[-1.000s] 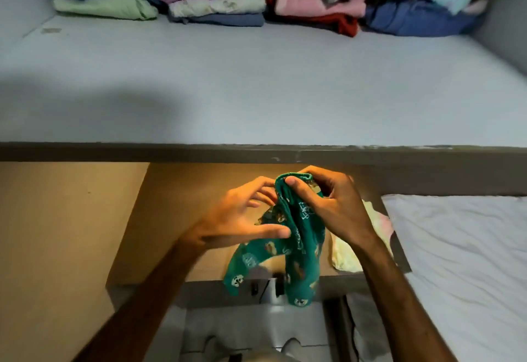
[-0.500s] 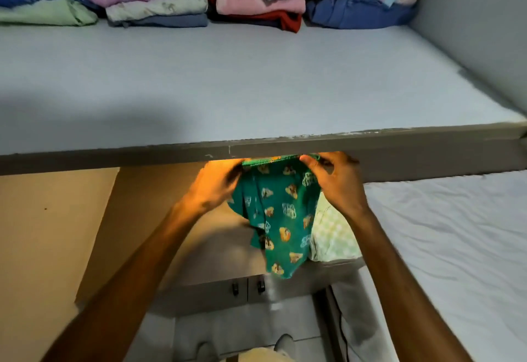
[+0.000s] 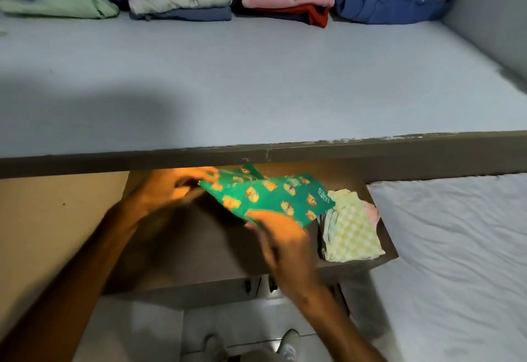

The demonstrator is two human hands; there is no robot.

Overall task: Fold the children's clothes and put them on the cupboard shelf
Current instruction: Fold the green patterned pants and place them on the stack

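Head view shows the left hand [image 3: 168, 190] and the right hand [image 3: 281, 232] each pinching an edge of the green printed garment [image 3: 268, 193], held spread just under the lip of the upper shelf [image 3: 256, 82] and above the lower shelf [image 3: 182, 259]. With so light a grip, an edge could slip and undo the fold. Lowering it may also nudge the checked pile [image 3: 349, 233] just beside it.

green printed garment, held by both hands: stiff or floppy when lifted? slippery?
Likely floppy: the green printed garment drapes and creases between the left hand and right hand. Probably light, since fingertip pinches seem to hold it. Looks like matte knit cloth, so likely not slippery.
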